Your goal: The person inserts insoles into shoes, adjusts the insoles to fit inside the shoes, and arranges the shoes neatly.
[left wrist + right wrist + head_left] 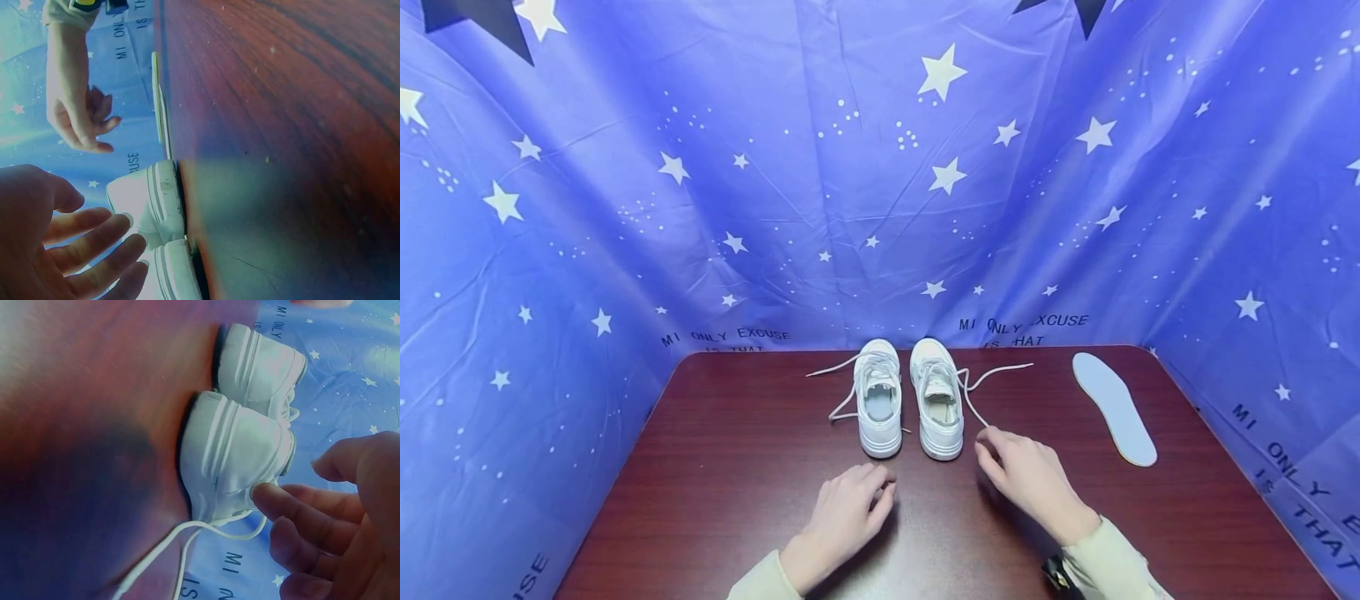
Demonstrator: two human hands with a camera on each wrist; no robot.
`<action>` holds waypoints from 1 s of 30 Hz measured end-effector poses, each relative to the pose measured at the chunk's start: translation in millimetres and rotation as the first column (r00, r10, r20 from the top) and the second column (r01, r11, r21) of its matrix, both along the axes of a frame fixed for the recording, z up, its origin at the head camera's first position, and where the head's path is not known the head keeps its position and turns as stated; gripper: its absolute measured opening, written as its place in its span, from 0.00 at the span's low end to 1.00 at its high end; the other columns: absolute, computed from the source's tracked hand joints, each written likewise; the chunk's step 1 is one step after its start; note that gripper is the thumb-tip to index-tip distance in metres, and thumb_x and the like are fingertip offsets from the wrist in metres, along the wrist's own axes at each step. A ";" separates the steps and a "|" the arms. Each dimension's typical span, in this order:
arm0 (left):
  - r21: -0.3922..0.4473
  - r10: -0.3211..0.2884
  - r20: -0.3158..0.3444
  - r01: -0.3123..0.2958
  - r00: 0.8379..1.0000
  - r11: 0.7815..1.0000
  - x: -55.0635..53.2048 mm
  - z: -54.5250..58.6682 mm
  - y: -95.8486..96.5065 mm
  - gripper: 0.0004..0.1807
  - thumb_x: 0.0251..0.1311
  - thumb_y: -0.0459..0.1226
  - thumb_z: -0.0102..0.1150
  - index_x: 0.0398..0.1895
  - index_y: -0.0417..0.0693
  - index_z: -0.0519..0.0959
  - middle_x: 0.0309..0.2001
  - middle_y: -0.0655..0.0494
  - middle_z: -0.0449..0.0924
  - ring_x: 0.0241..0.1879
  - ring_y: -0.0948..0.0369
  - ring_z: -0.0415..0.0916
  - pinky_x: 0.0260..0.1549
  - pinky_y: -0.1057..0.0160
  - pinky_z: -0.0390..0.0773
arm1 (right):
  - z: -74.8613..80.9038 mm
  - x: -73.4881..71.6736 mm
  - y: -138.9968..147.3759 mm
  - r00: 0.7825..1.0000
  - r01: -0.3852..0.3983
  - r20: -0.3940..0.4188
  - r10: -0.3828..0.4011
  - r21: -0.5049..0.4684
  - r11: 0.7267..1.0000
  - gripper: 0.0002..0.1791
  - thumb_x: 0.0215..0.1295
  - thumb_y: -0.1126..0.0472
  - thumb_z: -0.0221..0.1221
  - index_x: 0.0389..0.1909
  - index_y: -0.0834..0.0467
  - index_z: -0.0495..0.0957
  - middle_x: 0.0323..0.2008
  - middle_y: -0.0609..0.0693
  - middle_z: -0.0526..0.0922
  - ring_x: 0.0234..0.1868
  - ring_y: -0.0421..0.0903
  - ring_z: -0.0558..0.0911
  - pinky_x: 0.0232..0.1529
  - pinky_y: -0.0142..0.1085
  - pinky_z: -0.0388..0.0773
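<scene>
Two white lace-up shoes stand side by side, heels toward me: a left shoe (880, 433) and a right shoe (941, 437). Pale blue shows inside the left one, beige inside the right one. My left hand (848, 508), fingers loosely bent and holding nothing, hovers just in front of the left shoe's heel. To the right of the right shoe is my right hand (1033, 475), its fingers relaxed and apart in the right wrist view. A loose shoelace (156, 553) trails from the right shoe past those fingertips. Another loose shoelace (842, 367) spreads left from the left shoe.
A flat white insole (1116, 410) lies at the right of the dark red wooden table (737, 467). Blue star-printed cloth (820, 167) hangs around the table's back and sides.
</scene>
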State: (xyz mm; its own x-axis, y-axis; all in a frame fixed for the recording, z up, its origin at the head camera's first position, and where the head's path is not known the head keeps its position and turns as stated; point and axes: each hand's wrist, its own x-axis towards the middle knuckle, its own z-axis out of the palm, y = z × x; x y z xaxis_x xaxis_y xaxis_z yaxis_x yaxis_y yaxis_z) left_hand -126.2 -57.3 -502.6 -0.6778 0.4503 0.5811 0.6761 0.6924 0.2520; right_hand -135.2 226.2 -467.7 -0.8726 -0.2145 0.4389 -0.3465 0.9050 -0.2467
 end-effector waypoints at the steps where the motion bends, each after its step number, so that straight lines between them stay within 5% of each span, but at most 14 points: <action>1: -0.006 0.002 0.000 -0.002 1.000 1.000 0.2 -0.5 -0.1 0.02 0.61 0.37 0.67 0.33 0.54 0.82 0.28 0.63 0.81 0.27 0.62 0.79 0.18 0.63 0.74 | 0.9 -3.2 -0.1 1.000 0.003 -0.003 -0.003 -0.003 1.000 0.03 0.63 0.62 0.65 0.36 0.50 0.82 0.28 0.42 0.84 0.23 0.43 0.81 0.21 0.43 0.76; 15: -0.041 0.051 -0.064 -0.053 0.997 0.998 4.7 -3.6 -5.0 0.04 0.59 0.38 0.70 0.31 0.54 0.82 0.28 0.62 0.81 0.27 0.61 0.80 0.19 0.62 0.76 | 8.5 -57.4 -1.5 0.999 0.044 0.026 -0.044 0.002 0.999 0.03 0.66 0.60 0.62 0.34 0.54 0.81 0.24 0.49 0.84 0.23 0.58 0.83 0.20 0.53 0.76; 30: -0.168 0.245 -0.072 -0.254 0.967 0.953 16.3 3.2 -13.0 0.17 0.65 0.48 0.64 0.52 0.51 0.86 0.52 0.52 0.85 0.52 0.54 0.80 0.46 0.50 0.78 | 13.6 -107.9 -5.3 0.979 0.073 0.184 -0.086 0.076 0.994 0.15 0.71 0.51 0.58 0.32 0.59 0.79 0.22 0.56 0.82 0.21 0.59 0.82 0.20 0.53 0.76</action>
State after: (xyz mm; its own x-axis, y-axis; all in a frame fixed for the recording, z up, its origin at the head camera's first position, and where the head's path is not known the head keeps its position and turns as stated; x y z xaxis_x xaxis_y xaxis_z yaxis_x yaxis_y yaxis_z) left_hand -109.9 -70.4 -499.4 -0.7539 0.3675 0.5447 0.4846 0.8708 0.0832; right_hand -243.1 220.9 -454.0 -0.9533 -0.1651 0.2528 -0.2265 0.9448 -0.2367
